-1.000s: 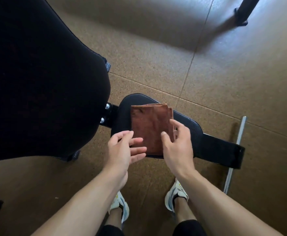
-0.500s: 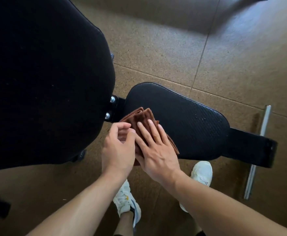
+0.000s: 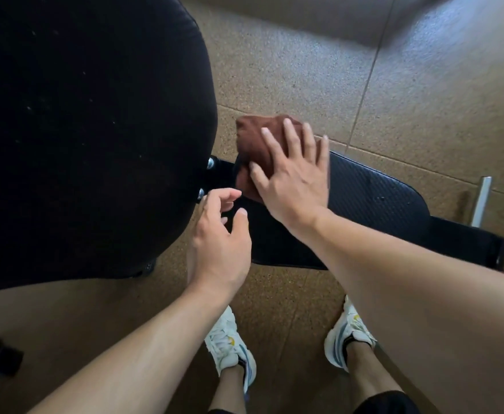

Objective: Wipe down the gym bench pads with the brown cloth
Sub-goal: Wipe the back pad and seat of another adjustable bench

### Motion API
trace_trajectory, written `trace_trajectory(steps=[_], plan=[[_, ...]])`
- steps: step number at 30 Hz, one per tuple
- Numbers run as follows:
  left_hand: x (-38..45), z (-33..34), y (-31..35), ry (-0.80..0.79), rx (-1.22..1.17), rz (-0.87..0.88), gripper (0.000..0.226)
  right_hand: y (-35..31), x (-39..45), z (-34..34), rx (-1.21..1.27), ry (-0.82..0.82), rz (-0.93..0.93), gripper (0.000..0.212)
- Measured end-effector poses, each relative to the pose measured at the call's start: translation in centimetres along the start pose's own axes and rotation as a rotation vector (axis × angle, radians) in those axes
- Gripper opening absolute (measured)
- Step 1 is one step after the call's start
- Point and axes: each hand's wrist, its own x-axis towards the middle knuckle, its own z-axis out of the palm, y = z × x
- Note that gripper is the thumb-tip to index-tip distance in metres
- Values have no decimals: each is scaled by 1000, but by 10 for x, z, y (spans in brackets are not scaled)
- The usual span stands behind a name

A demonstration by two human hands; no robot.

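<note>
Speckled tan floor (image 3: 304, 70) lies under one bench with two black pads: a big back pad (image 3: 80, 130) and a smaller seat pad (image 3: 373, 201). One brown cloth (image 3: 256, 141) sits bunched at the seat pad's far end, pressed by the right hand (image 3: 292, 180) with straight, spread fingers. Beside it the left hand (image 3: 221, 234) hovers loosely curled, holding nothing. Two white shoes (image 3: 230, 348) show below; no writing is legible
</note>
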Motion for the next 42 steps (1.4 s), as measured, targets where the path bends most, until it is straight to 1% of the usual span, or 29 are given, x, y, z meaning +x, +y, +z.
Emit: trace_trajectory(steps=[2, 5, 7, 9, 11, 13, 15, 19, 21, 23, 24, 25, 26, 28, 30, 32, 35, 36, 38, 39, 40, 42], plan=[[-12, -5, -6, 8, 50, 14, 21, -22, -19, 10, 7, -4, -152, 65], [-27, -12, -11, -8, 121, -3, 23, -25, -73, 24, -9, -68, -387, 60], [-34, -14, -10, -41, 151, -23, 25, -9, -105, 31, -38, -108, -469, 58], [-36, -10, -3, -71, 186, -33, 27, 21, -132, 31, -58, -100, -456, 56], [-32, -3, 4, -100, 240, -36, 35, 61, -152, 24, -34, -64, -367, 55], [-27, 8, 10, -139, 298, -71, 47, 101, -166, 10, -25, -32, -256, 55], [-23, 20, 14, -192, 302, -127, 59, 127, -166, -4, -18, -1, -79, 55], [-25, 33, 11, -281, 296, -146, 68, 140, -113, -21, 142, 84, 298, 60], [-31, 32, 5, -288, 290, -142, 69, 134, -74, -30, 186, 55, 430, 57], [-35, 28, -2, -262, 278, -117, 67, 117, -35, -39, 141, -8, 498, 51], [-38, 27, -5, -250, 269, -97, 66, 103, -18, -40, 110, -26, 486, 51], [-39, 26, -6, -234, 259, -79, 65, 84, -5, -38, 93, -44, 429, 51], [-41, 25, -7, -210, 248, -62, 64, 61, 3, -34, 85, -58, 327, 53], [-39, 25, -6, -133, 234, -18, 62, 13, 2, -17, 48, -65, 34, 61], [-35, 23, -3, -36, 228, 27, 58, -20, -25, 1, 2, -127, -234, 64], [-33, 21, 4, 5, 221, 59, 54, -22, -59, 12, -18, -188, -385, 64], [-30, 22, 13, -18, 237, 87, 51, 10, -99, 18, -31, -222, -580, 60], [-29, 25, 15, -33, 258, 89, 51, 24, -110, 18, -26, -233, -619, 60], [-27, 34, 20, -78, 317, 75, 51, 58, -127, 14, -10, -226, -597, 56], [-28, 41, 23, -108, 349, 66, 51, 77, -135, 12, -1, -191, -530, 54], [-29, 48, 27, -142, 372, 59, 52, 96, -144, 9, 13, -131, -427, 52], [-31, 65, 35, -214, 391, 56, 55, 133, -159, 5, 62, 25, -156, 50]])
